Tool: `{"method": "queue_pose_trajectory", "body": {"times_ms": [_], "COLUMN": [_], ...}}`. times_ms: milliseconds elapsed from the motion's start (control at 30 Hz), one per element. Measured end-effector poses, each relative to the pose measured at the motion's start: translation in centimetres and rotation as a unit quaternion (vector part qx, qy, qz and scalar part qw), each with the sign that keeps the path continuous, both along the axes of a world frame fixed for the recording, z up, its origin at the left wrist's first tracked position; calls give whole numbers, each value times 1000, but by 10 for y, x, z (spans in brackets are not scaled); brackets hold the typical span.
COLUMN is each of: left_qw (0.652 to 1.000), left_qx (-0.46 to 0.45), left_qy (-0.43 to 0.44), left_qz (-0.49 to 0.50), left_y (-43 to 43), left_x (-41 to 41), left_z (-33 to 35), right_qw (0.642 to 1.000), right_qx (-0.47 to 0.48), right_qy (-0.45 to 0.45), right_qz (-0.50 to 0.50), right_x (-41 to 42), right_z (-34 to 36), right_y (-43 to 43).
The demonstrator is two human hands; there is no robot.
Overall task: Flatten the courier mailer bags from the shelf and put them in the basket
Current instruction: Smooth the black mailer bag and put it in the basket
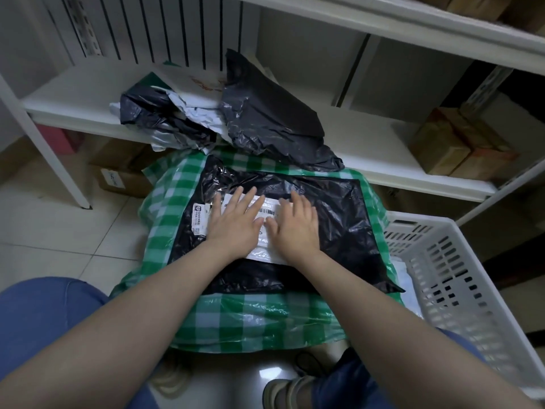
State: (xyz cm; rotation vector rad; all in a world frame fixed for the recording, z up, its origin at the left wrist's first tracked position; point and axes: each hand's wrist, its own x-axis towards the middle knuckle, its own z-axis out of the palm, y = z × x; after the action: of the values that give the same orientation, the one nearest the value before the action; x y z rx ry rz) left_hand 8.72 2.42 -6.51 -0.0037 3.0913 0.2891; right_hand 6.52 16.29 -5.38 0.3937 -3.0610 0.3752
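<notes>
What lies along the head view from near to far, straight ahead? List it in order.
Green checked cloth → black mailer bag pressed flat under left hand and right hand → crumpled bag pile on the shelf.

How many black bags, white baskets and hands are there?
Black bags: 3, one under the hands, two on the shelf
White baskets: 1
Hands: 2, left hand, right hand
Total: 6

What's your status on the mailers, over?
Both hands, left hand and right hand, flat on black mailer. Crumpled bags wait on shelf. Basket right, path clear.
</notes>
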Motion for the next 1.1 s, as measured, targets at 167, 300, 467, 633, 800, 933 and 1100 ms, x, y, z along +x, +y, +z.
{"method": "queue_pose_trajectory", "body": {"times_ms": [167,300,467,633,800,933,1100], "left_qw": [1000,1000,1000,998,960,940,942], "left_qx": [0,-16,-21,-21,95,94,64], "left_qy": [-19,-7,-12,-53,-41,-68,-71], "left_qz": [-17,-9,-10,15,261,320,322], "left_y": [-8,-6,-6,-6,-14,-21,-21], "left_x": [1,2,1,1,1,3,-2], "left_z": [-20,-28,-30,-18,6,18,32], "right_qw": [994,996,996,990,979,932,915], "right_qx": [60,55,53,31,14,58,45], "right_qy": [-88,-65,-66,-133,-73,-168,-191], "right_qz": [39,33,32,37,-188,-317,-351], "right_x": [0,1,0,-4,-16,-19,-14], "right_z": [-28,-33,-35,-22,4,23,36], "right_y": [-4,-3,-3,0,36,71,96]}}
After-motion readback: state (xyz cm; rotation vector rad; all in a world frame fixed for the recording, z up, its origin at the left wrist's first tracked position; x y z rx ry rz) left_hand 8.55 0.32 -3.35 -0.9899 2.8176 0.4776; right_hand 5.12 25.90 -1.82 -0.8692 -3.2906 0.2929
